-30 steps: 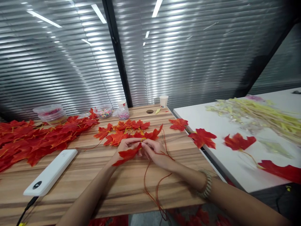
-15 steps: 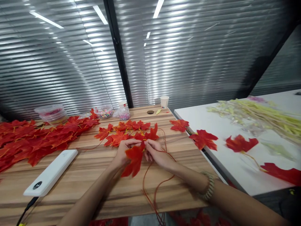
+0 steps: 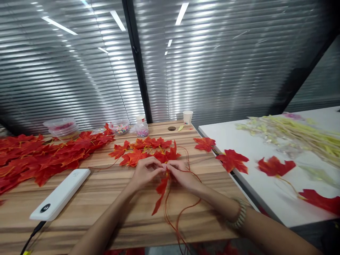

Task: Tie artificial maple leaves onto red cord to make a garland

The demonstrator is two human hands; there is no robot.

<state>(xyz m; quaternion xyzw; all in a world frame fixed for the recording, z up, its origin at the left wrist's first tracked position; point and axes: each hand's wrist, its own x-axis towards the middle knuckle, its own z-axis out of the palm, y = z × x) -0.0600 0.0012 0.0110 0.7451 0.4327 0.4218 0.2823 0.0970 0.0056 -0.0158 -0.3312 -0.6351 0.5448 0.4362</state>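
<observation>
At the middle of the table my left hand (image 3: 146, 173) and my right hand (image 3: 182, 174) meet, fingertips pinched together around the stem of a red artificial maple leaf. That leaf (image 3: 160, 191) hangs edge-on below my fingers. A thin reddish-brown cord (image 3: 177, 221) runs from my right hand in loose loops down over the table's front edge. Just beyond my fingers lies a cluster of red maple leaves (image 3: 135, 156) with yellow stems, linked by cord. My fingers cover the exact spot where stem and cord meet.
A large heap of red leaves (image 3: 61, 152) covers the left side, with a white power bank (image 3: 61, 194) in front. Plastic tubs (image 3: 62, 127), a bead bowl (image 3: 120, 128) and a paper cup (image 3: 187, 117) stand behind. Single leaves (image 3: 232, 160) reach onto the white table (image 3: 265, 194) at right.
The leaf in my hands has swung from showing its broad face to hanging edge-on, lower down. My left fingers have shifted to a pinch facing my right fingertips.
</observation>
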